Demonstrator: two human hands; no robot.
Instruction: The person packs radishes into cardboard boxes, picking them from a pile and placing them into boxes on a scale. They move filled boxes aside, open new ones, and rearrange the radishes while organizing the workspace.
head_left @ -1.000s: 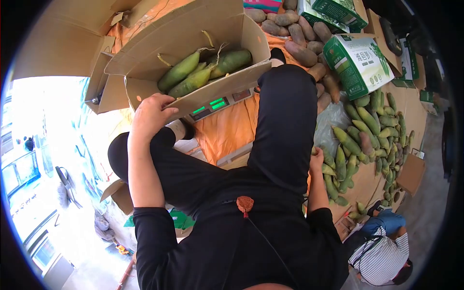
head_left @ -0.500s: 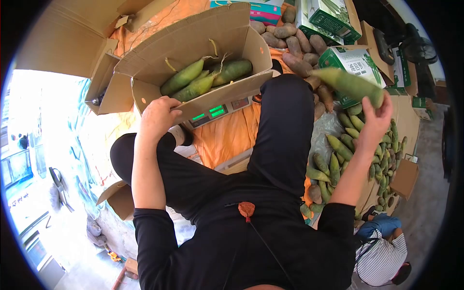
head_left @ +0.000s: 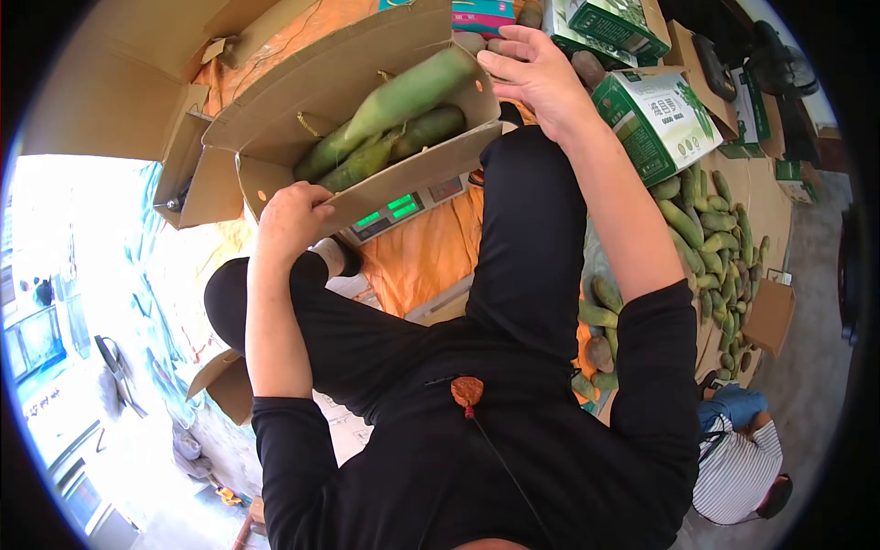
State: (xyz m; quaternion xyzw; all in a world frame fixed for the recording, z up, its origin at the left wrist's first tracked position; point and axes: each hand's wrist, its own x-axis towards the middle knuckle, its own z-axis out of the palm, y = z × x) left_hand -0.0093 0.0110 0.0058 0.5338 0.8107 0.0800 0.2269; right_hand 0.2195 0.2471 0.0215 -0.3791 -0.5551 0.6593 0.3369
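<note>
My left hand (head_left: 295,218) grips the near-left edge of an open cardboard box (head_left: 403,174), fingers curled over the rim. Several green radishes (head_left: 359,167) lie inside the box. A large green radish (head_left: 412,92) slants across the top of them, its thick end up by the box's right wall. Just beyond that end is my right hand (head_left: 541,82), its fingers spread and holding nothing. Beneath the box a digital scale (head_left: 394,213) shows green lit digits.
A heap of green radishes (head_left: 720,238) lies to the right on flattened cardboard. Green-and-white printed cartons (head_left: 655,119) stand at the upper right. Orange sheeting (head_left: 412,270) covers the floor ahead. A person in a striped shirt (head_left: 742,472) is at the lower right.
My right hand has moved left from above the heap to the box and let go of the large radish, which now lies on the others. My left hand still holds the box edge.
</note>
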